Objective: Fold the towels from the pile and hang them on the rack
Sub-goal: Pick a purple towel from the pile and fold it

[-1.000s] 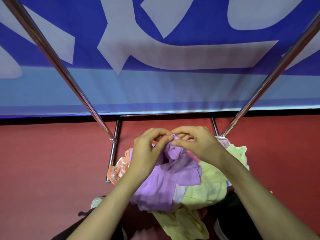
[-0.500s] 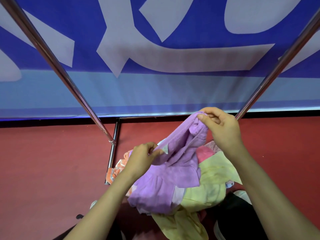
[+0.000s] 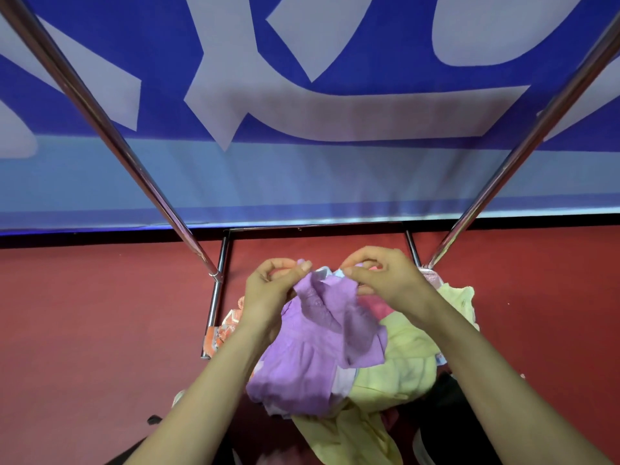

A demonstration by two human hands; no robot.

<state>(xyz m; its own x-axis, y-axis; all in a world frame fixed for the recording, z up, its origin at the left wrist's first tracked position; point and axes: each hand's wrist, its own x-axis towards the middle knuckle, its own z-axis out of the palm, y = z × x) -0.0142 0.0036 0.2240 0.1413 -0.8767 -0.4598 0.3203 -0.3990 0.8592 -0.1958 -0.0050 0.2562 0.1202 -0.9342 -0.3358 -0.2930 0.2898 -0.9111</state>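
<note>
While the purple towel (image 3: 312,347) is bunched and creased, both hands work at its upper edge, which looks like a search for corners so it can be opened flat before folding. The left hand (image 3: 271,290) pinches the hem between thumb and forefinger. The right hand (image 3: 385,280) pinches the same edge close by at three o'clock from it, with its other fingers curled in. The two hands are close together and the cloth gathers in a ridge between them.

From the pinches the towel hangs toward six o'clock. Its lower half rests on the pile, so little of its weight is on the fingers. A yellow towel (image 3: 402,360) lies under it at four o'clock, a pink cloth (image 3: 377,305) shows just below the right hand, and an orange patterned cloth (image 3: 223,332) peeks out at nine o'clock.

The rack stands right over the pile. Its left pole (image 3: 100,129) rises toward ten o'clock and its right pole (image 3: 536,129) toward two o'clock, both bare where visible. I'd judge the folding has barely begun.
</note>
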